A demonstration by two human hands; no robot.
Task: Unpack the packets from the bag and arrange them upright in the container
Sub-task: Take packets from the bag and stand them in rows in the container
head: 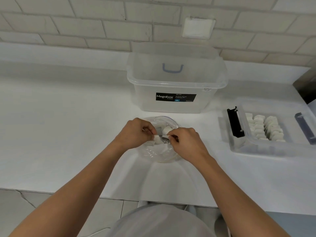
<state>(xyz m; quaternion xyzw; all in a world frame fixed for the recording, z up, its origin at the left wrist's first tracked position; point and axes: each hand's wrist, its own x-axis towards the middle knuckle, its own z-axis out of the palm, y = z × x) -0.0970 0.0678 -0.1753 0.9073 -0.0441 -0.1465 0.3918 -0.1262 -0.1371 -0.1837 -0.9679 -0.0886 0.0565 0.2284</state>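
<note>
Clear bag (159,152) pinched by left hand (135,134) and right hand (186,142) before Megabox tub (171,107).

One clear storage box (176,84), with one blue handle (172,68) and one black label (176,97). In front of the box: two hands, left hand (135,132) and right hand (186,142), and one clear bag (159,155), at least two white packets (166,130) visible inside, full number not to be told. Right of the box: one shallow container (256,149) with three rows of packets (259,127), one black clip (235,123), one grey-blue clip (304,127). Behind the box: one white wall plate (198,28).
</note>
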